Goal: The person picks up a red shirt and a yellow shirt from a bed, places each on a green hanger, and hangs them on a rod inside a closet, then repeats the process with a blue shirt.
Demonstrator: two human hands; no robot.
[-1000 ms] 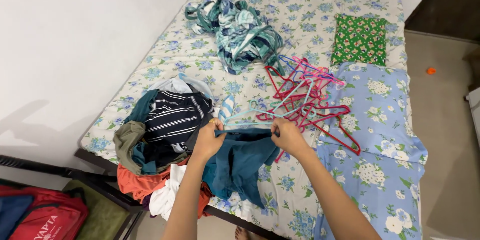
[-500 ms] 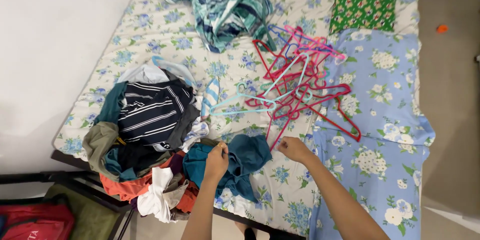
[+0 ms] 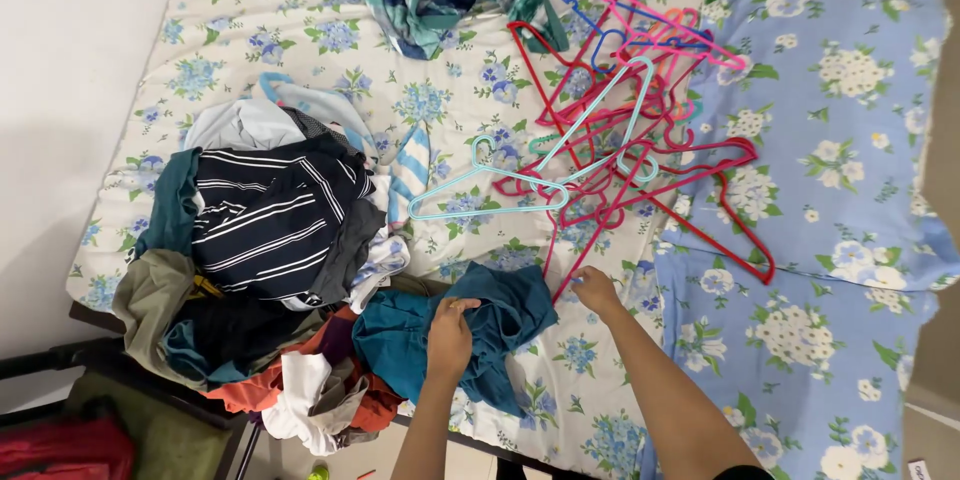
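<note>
The left hand (image 3: pixel 452 332) has its fingers bunched tight into the teal garment (image 3: pixel 480 335) — a crumpled, dark blue-green cloth lying at the near edge of the bed (image 3: pixel 300 20), just beside the heap of clothes (image 3: pixel 260 270). The right hand (image 3: pixel 597 291) rests at the garment's far corner, fingertips pinched at the lower end of a red hanger (image 3: pixel 585 240) — whether they actually grip it cannot be told. The tangle of hangers (image 3: pixel 620 130) spreads beyond.
</note>
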